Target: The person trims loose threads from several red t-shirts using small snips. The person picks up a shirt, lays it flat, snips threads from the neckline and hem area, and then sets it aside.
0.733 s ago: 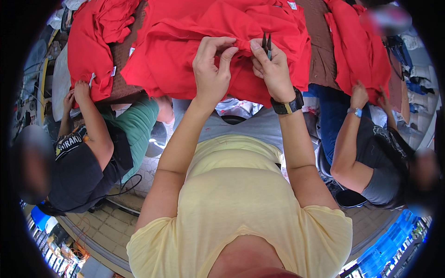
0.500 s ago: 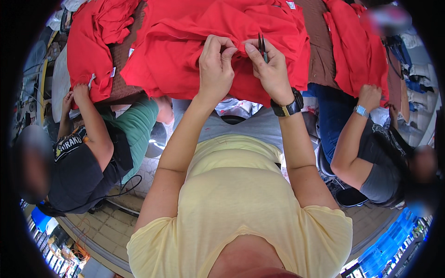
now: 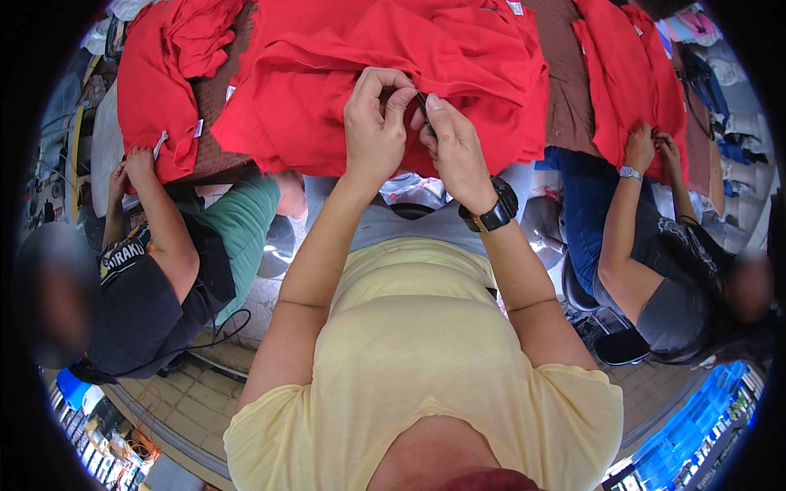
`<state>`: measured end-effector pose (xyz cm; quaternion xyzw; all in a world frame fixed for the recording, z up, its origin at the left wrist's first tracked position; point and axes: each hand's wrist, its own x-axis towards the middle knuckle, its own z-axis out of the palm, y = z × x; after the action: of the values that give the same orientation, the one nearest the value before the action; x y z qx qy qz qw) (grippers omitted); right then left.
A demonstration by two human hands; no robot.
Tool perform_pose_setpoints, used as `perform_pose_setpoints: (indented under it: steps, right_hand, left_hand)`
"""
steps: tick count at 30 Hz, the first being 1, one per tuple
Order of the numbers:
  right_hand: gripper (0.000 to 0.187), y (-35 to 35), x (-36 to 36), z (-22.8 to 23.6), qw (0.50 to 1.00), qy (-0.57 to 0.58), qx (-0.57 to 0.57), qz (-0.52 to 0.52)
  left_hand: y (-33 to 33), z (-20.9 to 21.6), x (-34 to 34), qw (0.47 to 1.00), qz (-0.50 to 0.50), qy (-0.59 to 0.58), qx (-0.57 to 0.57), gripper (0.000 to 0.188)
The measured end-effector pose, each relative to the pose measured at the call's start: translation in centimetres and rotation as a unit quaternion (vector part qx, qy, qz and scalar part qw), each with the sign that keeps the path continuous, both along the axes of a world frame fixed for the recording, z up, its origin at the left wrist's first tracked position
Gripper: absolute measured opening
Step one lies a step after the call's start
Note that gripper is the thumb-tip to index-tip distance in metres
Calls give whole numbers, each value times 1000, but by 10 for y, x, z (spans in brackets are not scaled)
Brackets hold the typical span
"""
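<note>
A red garment [image 3: 282,102] lies spread and rumpled across the table in front of me. My left hand [image 3: 377,123] is closed in a pinch at the cloth, thumb against forefinger; the bit between the fingertips is too small to make out clearly. Close on its right, my right hand [image 3: 455,147] is wrapped round small dark thread snips [image 3: 422,100]. Their points reach up to the left fingertips, and most of the tool is hidden in the palm. A dark watch sits on my right wrist.
Brown padded cloth [image 3: 567,90] covers the table. On my left, a co-worker's hands [image 3: 137,164] hold another red garment [image 3: 168,98]; on my right, another co-worker's hands [image 3: 647,149] work on a red garment [image 3: 630,82]. Pale fabric bundles lie at the far right.
My right hand has turned and moved left and down, bringing the snips' points from facing upward to beside my left fingertips. The right co-worker's hands have come together higher on their garment.
</note>
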<state>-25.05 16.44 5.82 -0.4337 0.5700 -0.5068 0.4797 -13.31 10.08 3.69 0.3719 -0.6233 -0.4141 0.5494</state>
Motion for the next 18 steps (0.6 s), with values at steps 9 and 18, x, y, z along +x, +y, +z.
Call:
perform_pose_setpoints:
  steps: [9, 18]
  right_hand:
    - [52, -14, 6, -5, 1000, -12, 17, -17]
    - [20, -4, -31, 16, 988, 84, -125, -42]
  left_hand:
    - [-2, -2, 0, 999, 18, 0, -27, 5]
    - [-6, 57, 53, 952, -13, -292, -92, 24]
